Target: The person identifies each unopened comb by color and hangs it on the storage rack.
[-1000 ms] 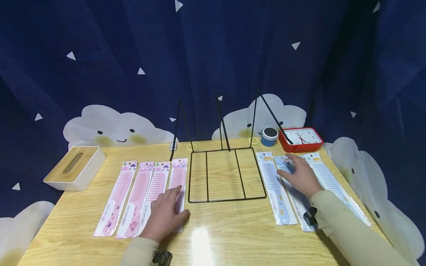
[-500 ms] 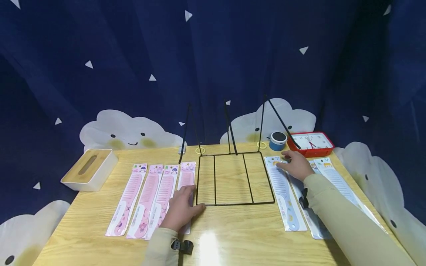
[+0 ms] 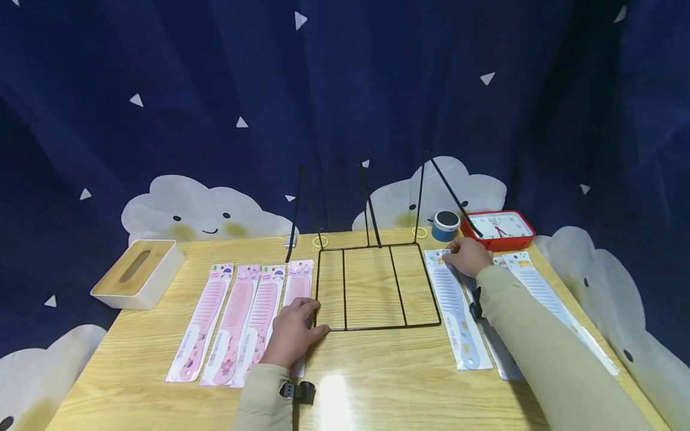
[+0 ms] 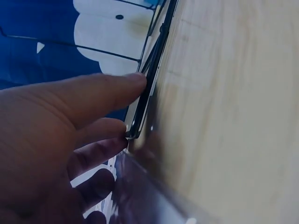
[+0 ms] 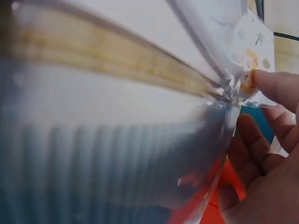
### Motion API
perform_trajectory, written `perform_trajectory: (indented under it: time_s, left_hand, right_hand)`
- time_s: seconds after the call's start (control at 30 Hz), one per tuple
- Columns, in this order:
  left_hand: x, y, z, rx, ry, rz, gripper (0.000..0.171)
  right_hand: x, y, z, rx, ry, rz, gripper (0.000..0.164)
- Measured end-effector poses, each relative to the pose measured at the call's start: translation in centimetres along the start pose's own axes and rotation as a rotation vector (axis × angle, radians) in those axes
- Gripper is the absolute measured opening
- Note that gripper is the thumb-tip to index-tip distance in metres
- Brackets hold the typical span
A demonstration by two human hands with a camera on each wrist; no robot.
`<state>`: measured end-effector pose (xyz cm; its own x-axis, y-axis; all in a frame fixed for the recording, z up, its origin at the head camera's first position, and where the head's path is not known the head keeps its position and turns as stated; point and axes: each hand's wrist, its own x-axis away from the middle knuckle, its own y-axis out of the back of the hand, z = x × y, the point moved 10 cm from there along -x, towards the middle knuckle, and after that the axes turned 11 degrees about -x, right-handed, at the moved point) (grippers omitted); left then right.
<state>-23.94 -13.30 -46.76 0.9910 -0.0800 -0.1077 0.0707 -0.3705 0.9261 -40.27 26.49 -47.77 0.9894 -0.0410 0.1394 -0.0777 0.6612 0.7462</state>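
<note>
My left hand [image 3: 293,329] touches the front left corner of a black wire rack [image 3: 374,327]; in the left wrist view the thumb and a fingertip lie against its rod [image 4: 148,88]. Under that hand lies the rightmost packaged pink comb [image 3: 298,278], partly covered. My right hand [image 3: 468,256] pinches the upper right edge of the leftmost packaged blue comb [image 3: 455,314], near its header. In the right wrist view the thumb [image 5: 273,86] presses on the printed card. Beside it, the middle packaged blue comb [image 3: 498,356] is mostly hidden by the arm.
Several packaged pink combs [image 3: 232,323] lie left of the rack, and another packaged blue comb [image 3: 539,293] lies far right. A tissue box [image 3: 140,272] stands at the left. Behind the blue combs are a blue speaker [image 3: 445,226] and a red clock [image 3: 501,230].
My right hand has moved left from above the middle blue comb to the leftmost one and now pinches its edge. My left hand has shifted right to the rack's corner. The head view has shifted slightly.
</note>
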Motion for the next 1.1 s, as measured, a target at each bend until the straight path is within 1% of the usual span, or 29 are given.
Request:
perform_trajectory:
  time_s: [0.17,0.23,0.37,0.43,0.53,0.67,0.77,0.9,0.97,1.03,1.1]
  left_hand:
    - [-0.2,0.3,-0.4,0.003,0.010,-0.003,0.051]
    - [-0.2,0.3,-0.4,0.003,0.013,0.000,0.051]
    - [0.0,0.0,-0.2,-0.009,0.014,0.009,0.052]
    - [0.1,0.0,-0.1,-0.017,0.011,0.007,0.053]
    - [0.1,0.0,0.0,-0.017,0.009,0.001,0.052]
    - [0.1,-0.1,0.0,-0.007,0.010,0.008,0.053]
    - [0.2,-0.2,0.1,-0.002,0.014,0.014,0.052]
    - [0.2,-0.2,0.0,-0.001,0.009,0.009,0.052]
    - [0.1,-0.2,0.0,0.000,0.005,0.006,0.052]
    - [0.1,-0.1,-0.1,-0.002,0.001,0.001,0.052]
    - [0.1,-0.1,-0.1,-0.003,-0.001,-0.003,0.052]
  right_hand:
    - [0.9,1.5,0.4,-0.136,0.058,-0.065,0.027]
    - [1.6,2.1,0.9,-0.194,0.081,-0.093,0.027]
    - [3.1,3.3,2.0,-0.278,0.104,-0.143,0.025]
    - [3.9,3.6,2.7,-0.320,0.106,-0.157,0.025]
    - [5.3,4.0,3.9,-0.417,0.099,-0.166,0.024]
    - [7.2,4.5,5.7,-0.502,0.125,-0.175,0.025]
    - [8.6,4.8,7.1,-0.558,0.168,-0.183,0.027]
    - [10.2,5.2,8.7,-0.652,0.205,-0.199,0.027]
    - [11.1,5.4,9.4,-0.675,0.225,-0.210,0.027]
    - [11.9,5.6,10.3,-0.688,0.274,-0.226,0.026]
    - [12.7,6.0,11.4,-0.674,0.347,-0.246,0.022]
